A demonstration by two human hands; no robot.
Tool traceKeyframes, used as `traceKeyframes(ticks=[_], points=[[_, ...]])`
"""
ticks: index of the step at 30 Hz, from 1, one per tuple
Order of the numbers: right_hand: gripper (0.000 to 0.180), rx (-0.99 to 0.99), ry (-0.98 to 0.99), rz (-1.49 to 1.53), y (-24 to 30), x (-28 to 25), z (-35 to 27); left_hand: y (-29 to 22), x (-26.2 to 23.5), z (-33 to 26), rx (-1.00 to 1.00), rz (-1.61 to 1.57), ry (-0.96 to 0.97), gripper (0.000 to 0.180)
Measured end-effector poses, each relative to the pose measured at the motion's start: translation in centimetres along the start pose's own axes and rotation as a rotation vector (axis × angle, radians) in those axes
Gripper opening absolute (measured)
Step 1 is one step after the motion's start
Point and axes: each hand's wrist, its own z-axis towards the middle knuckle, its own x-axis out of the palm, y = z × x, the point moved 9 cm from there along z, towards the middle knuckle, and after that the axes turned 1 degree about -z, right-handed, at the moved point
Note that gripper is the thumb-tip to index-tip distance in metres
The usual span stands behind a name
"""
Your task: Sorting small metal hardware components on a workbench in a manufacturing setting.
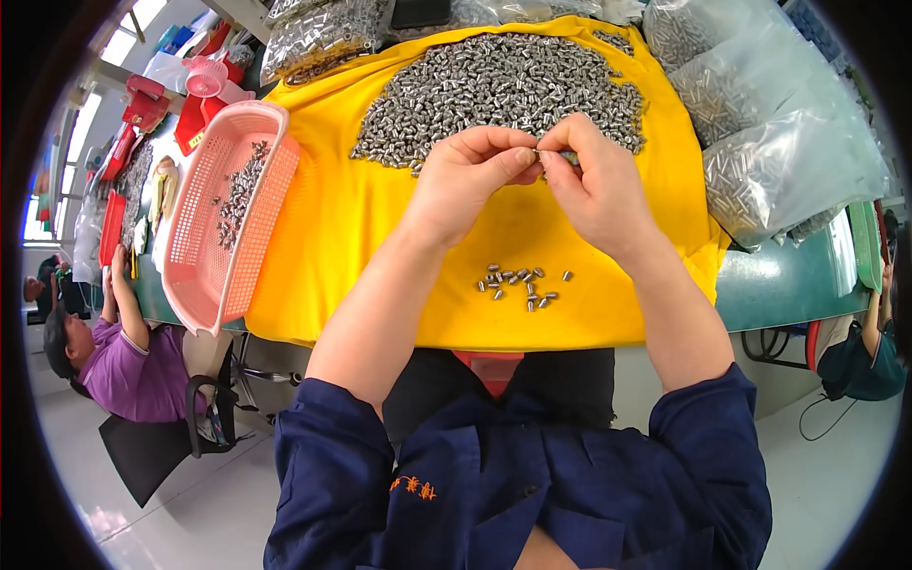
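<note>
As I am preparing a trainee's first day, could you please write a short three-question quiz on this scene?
1. True or false: the pink basket is to the left of the left hand.
2. What colour is the cloth under the large metal pile: A green, B yellow, or C pink?
3. Which lies nearer the navy shirt: the large metal pile or the small group of metal pieces?

Key: 1 true; 2 B; 3 the small group

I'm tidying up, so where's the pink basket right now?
In the head view, the basket is at left, along the left side of the yellow cloth, left of the left hand.
</note>
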Motion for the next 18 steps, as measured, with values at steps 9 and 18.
traceKeyframes(ticks=[9, 18], points=[[0.01, -0.003, -0.019, 0.0, 0.0, -0.3, 0.3, -0.9, -0.8, 0.0, 0.06, 0.084, -0.049, 0.014], [0.007, -0.048, -0.012, -0.083, 0.8, 0.0, 0.2, -2.2, -0.6, -0.2, 0.076, 0.396, -0.083, 0.015]])
